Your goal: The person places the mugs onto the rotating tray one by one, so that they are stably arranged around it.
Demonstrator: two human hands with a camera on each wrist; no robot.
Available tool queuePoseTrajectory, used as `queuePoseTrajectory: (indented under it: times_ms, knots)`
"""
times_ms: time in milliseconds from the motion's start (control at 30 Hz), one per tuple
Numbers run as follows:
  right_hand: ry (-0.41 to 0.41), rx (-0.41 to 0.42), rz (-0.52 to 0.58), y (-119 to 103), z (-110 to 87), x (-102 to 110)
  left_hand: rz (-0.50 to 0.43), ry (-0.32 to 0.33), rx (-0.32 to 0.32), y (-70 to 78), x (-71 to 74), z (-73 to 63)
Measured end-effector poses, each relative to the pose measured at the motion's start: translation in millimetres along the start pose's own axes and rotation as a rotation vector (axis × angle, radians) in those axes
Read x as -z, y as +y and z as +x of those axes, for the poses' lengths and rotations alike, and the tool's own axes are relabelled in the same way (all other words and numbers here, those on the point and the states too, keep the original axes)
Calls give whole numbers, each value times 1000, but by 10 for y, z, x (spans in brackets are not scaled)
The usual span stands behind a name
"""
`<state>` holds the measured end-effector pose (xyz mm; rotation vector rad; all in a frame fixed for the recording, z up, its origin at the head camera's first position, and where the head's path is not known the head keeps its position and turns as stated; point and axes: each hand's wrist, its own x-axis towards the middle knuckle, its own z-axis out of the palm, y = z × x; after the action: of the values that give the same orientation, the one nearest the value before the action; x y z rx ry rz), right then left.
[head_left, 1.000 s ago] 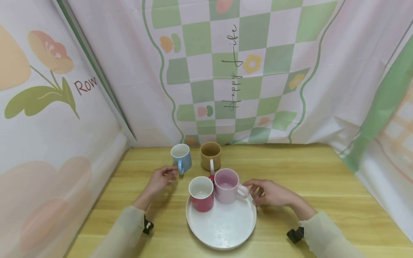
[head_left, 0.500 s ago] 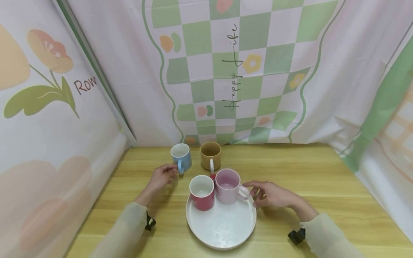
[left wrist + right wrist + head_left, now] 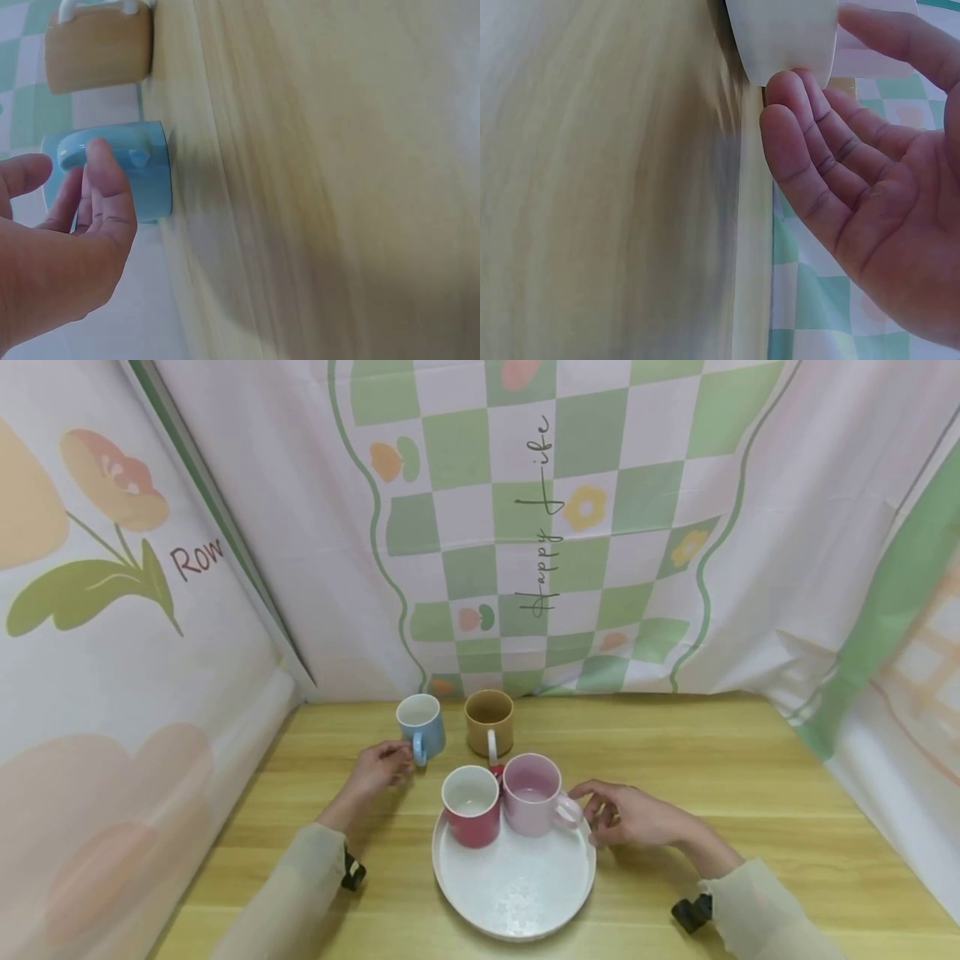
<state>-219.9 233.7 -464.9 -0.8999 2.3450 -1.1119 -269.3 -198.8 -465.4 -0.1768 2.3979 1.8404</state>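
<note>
Reading "Happy Life", cloth (image 3: 525, 518) hangs beyond the left hand (image 3: 377, 770) and blue mug (image 3: 429, 731).

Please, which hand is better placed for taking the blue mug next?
Probably the left hand: it is close to the handle of the blue mug. The right hand is farther away, across the tray, near the pink mug.

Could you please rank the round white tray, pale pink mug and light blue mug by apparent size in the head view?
Round white tray
Pale pink mug
Light blue mug, though distance may make it look smaller
</note>
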Motion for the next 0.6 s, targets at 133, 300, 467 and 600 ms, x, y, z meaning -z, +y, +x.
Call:
queuePoseTrajectory:
  times_ms: [133,300,467,600]
  knots:
    - [-15,-27,31,-22,-18,0,-20,-5,0,-11,-15,41]
    - [-34,-40,58,-38,-31,-4,-27,-13,1,-9,-33,62]
    - [-36,-32,49,-48,-40,-5,-42,-20,22,-2,-48,76]
    - [-46,-26,52,-49,-46,-8,-60,-30,38,1,-67,84]
